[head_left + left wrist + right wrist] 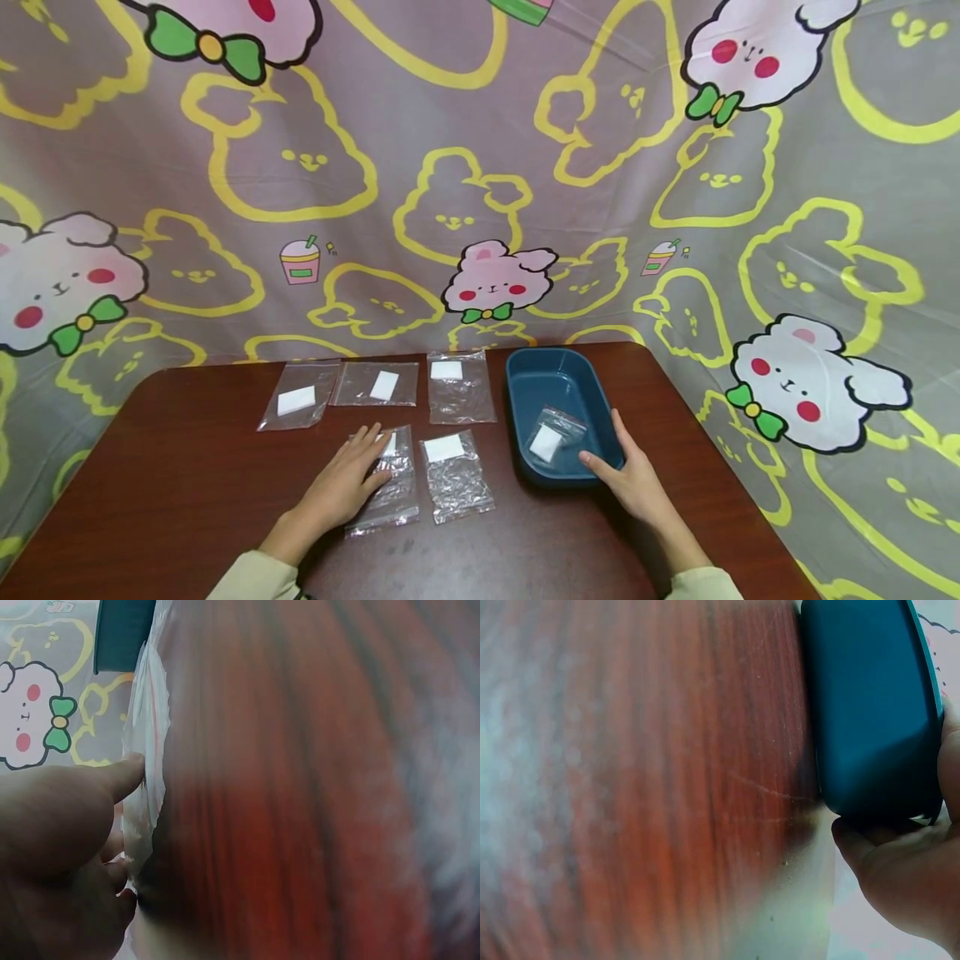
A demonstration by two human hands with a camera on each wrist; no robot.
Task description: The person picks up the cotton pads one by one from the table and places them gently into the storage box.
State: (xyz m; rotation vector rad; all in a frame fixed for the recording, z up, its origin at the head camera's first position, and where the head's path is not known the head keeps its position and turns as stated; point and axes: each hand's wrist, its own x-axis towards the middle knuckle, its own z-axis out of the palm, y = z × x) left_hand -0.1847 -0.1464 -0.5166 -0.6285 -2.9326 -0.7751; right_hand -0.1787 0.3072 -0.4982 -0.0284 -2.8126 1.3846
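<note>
My left hand (341,479) rests flat on a clear zip bag (399,492) with a white label-like patch at its top, partly hidden under the fingers. In the left wrist view the thumb touches the crinkled plastic (154,735) from above. My right hand (633,479) grips the near right corner of a dark blue tray (551,368), its thumb over the rim and fingers along the outer side. Inside the tray lies a small clear bag (573,425) with a white patch. Another crinkled clear bag (459,487) lies between the left hand and the tray.
Along the back of the brown wooden table (195,467) lie three more clear bags with white patches: one at left (285,417), one in the middle (356,385) and one beside the tray (465,404). A cartoon-patterned curtain (390,117) hangs behind and to the sides.
</note>
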